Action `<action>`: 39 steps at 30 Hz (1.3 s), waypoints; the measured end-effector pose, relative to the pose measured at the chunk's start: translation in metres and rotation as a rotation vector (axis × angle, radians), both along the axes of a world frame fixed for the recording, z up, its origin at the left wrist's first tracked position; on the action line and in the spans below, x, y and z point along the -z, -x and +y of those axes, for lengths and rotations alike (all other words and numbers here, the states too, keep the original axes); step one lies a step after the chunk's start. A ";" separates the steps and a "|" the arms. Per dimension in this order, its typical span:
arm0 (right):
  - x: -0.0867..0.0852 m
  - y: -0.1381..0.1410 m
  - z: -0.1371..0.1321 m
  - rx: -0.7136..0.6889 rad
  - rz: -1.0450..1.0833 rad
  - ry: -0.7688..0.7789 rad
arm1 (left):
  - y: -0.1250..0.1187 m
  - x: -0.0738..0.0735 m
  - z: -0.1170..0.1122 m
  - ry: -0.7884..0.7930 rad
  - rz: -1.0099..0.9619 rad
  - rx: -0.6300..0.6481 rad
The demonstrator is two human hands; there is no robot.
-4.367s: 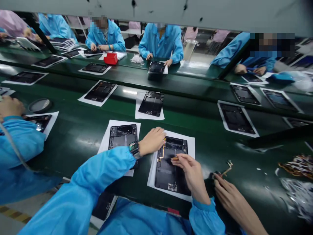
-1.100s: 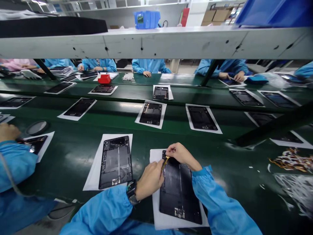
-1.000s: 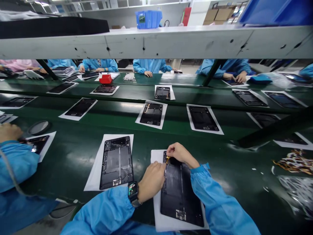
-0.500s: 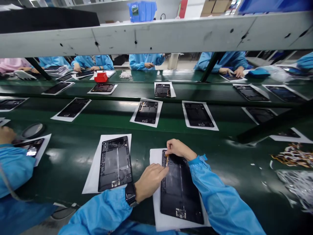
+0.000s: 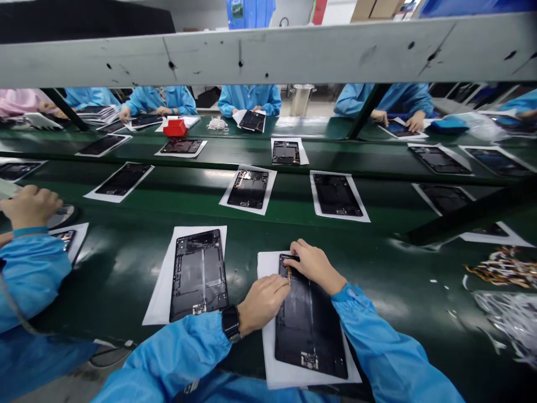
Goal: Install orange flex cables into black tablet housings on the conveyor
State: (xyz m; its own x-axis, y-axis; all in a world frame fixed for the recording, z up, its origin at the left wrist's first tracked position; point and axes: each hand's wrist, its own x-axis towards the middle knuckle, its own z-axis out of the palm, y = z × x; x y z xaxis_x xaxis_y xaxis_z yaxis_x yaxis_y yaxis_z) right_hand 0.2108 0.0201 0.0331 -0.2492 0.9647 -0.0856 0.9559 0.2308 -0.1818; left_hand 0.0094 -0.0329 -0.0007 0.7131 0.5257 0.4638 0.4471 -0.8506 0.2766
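Observation:
An opened black tablet housing (image 5: 312,330) lies on a white sheet (image 5: 268,358) in front of me, a small circuit board near its lower edge. A thin orange flex cable (image 5: 288,272) runs along its upper left part. My left hand (image 5: 262,302), with a dark watch at the wrist, pinches the cable's lower end at the housing's left edge. My right hand (image 5: 312,266) is bent over the top left corner, its thumb at the cable's upper end and fingers curled. The fingertips partly hide the contact there.
Left of my work, a second tablet housing (image 5: 199,274) lies on its sheet. Several more line the green belt (image 5: 188,201) beyond. A co-worker's hand (image 5: 33,207) is at far left. Flex cables (image 5: 503,266) and white strips (image 5: 507,319) lie right, near a dark post (image 5: 474,210).
My right hand has shifted slightly, its fingers lifting from the cable's top while the thumb stays there. The left co-worker's hand rose. A person opposite now holds a tablet housing.

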 end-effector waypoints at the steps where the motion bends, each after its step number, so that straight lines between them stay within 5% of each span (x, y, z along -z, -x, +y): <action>1: 0.001 -0.001 -0.003 0.002 -0.010 -0.023 | 0.000 0.002 0.000 -0.014 -0.025 0.019; 9: 0.009 -0.009 -0.001 0.035 0.101 -0.012 | 0.000 0.015 -0.001 0.003 0.018 0.071; 30: 0.015 -0.013 0.000 0.054 0.103 0.021 | 0.000 0.007 -0.002 0.023 0.206 0.104; 39: -0.024 -0.037 -0.024 0.021 0.428 0.088 | 0.009 -0.012 0.011 0.192 0.202 0.206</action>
State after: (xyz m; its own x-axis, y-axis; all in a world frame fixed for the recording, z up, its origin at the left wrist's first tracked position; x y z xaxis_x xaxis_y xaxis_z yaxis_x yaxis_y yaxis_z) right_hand 0.2475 -0.0038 0.0572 -0.2607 0.9635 -0.0611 0.7941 0.1780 -0.5812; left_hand 0.0007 -0.0218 0.0113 0.8807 0.4252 0.2087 0.3337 -0.8697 0.3636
